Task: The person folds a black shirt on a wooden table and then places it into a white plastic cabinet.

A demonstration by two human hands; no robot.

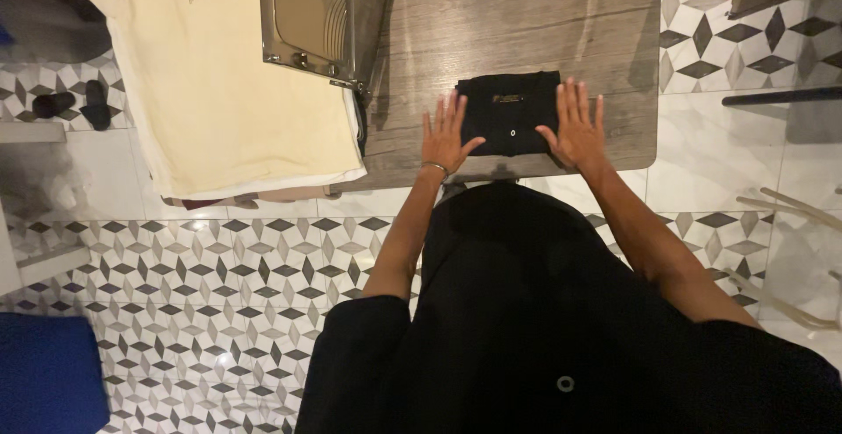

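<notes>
A folded black shirt [510, 111] is laid near the front edge of the wooden worktop [526, 22]. It is flanked by the left hand [445, 136] and the right hand [576, 125], both spread flat with fingers splayed, thumbs touching its sides. A cream T-shirt [219, 83] is draped to the left.

Far end of the grey-brown wooden table [526, 22] cut off at the top edge. Left side of that table buried under a hanging cream cotton shirt [219, 92] and a shiny metal frame [307, 22]. Tiny label on the folded black garment [510, 110]: too small to make out.
</notes>
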